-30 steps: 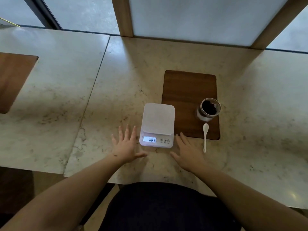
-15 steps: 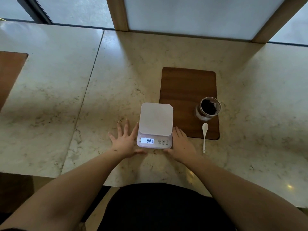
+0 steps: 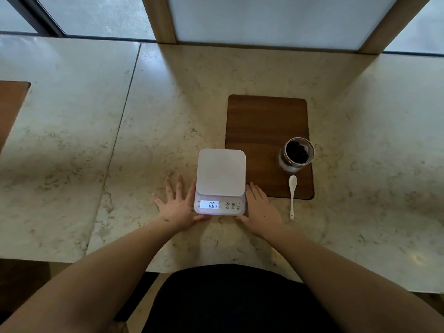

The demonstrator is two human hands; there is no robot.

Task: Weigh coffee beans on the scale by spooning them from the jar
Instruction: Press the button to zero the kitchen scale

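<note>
A white digital scale [image 3: 221,175] sits on the marble counter, its lit display reading 001 and its platform bare. My left hand [image 3: 176,206] lies flat against the scale's left side with fingers spread. My right hand [image 3: 260,210] lies flat against its right side. Neither hand holds anything. An open glass jar [image 3: 298,153] with dark coffee beans stands on the near right part of a wooden board [image 3: 264,126]. A white spoon [image 3: 292,195] lies just in front of the jar, its bowl on the board and its handle pointing toward me.
The marble counter [image 3: 168,104] runs left and right, with a seam to the left of the scale. Another wooden board [image 3: 10,106] shows at the far left edge. Window frames and wooden posts [image 3: 159,20] stand along the back. The counter's front edge is close to my body.
Both hands have slid inward from a little apart to rest against the scale's two sides. The scale, jar and spoon have stayed put.
</note>
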